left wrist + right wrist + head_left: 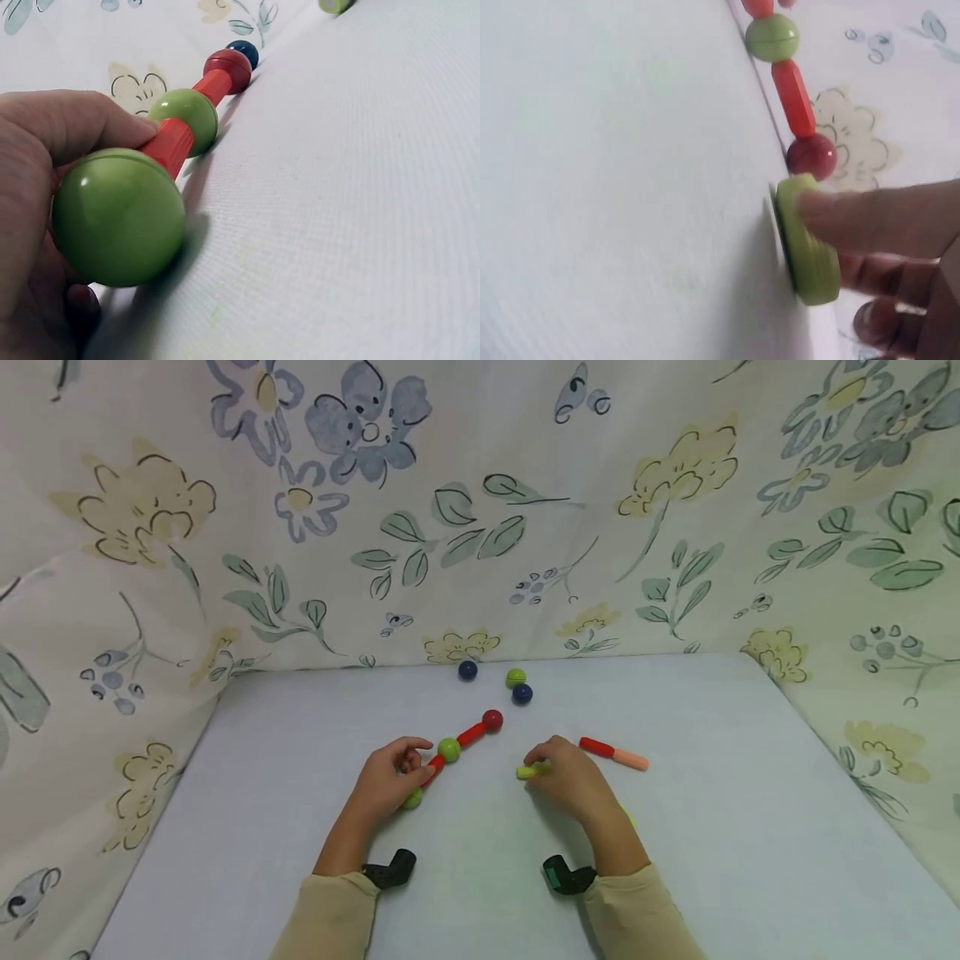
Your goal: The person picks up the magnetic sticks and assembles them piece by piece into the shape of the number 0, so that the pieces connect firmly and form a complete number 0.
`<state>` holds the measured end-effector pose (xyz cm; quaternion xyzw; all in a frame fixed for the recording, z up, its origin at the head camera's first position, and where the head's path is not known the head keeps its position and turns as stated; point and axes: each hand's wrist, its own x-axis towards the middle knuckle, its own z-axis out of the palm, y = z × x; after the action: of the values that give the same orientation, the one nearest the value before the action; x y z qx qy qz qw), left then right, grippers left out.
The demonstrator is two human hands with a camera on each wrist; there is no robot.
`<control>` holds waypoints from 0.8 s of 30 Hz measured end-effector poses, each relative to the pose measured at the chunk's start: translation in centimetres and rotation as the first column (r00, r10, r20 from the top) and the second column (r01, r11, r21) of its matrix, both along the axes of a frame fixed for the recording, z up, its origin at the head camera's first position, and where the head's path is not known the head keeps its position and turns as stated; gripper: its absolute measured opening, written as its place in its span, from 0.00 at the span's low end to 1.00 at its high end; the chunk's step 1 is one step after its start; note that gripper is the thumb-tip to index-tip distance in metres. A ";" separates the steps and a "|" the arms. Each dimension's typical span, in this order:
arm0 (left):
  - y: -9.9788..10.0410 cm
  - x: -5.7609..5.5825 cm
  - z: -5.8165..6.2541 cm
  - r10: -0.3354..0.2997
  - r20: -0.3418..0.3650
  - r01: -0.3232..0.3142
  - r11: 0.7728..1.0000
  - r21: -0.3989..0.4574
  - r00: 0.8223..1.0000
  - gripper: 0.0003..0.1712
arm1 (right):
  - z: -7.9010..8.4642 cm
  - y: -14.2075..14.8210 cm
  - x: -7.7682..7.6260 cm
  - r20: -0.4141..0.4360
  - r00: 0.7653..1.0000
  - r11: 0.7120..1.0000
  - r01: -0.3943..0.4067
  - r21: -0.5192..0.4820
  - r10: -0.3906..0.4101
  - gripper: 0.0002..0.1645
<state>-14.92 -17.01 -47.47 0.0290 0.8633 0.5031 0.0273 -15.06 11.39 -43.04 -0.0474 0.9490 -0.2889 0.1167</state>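
Observation:
A chain of balls and red rods lies on the table left of centre. My left hand [381, 783] pinches its nearer red rod [171, 142], thumb along the side, between a near green ball [120, 217] and a middle green ball [449, 749]. A farther red rod [472, 734] leads from there to a red ball [492, 720] at the far end. To the right of the chain, my right hand [572, 777] holds a short yellow-green rod [810, 255] between thumb and fingers, close over the white surface.
Two dark blue balls [468, 670] and another green ball [516, 677] sit near the table's back edge. Right of my right hand lie a red stick [596, 747] and an orange stick [631, 760], end to end. Something yellow [629, 816] peeks out beside my right wrist. Flowered cloth [480, 527] hangs behind.

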 end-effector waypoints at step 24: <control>2.5 0.3 0.5 -0.043 0.028 0.047 0.984 -0.174 0.999 0.30 | -3.0 -4.3 0.8 0.023 0.938 0.864 -0.311 -0.396 0.347 0.10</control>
<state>-14.59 -14.53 -46.94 0.0399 0.9027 0.4252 0.0517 -14.23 7.05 -46.07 -0.2170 0.8447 -0.4479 0.1967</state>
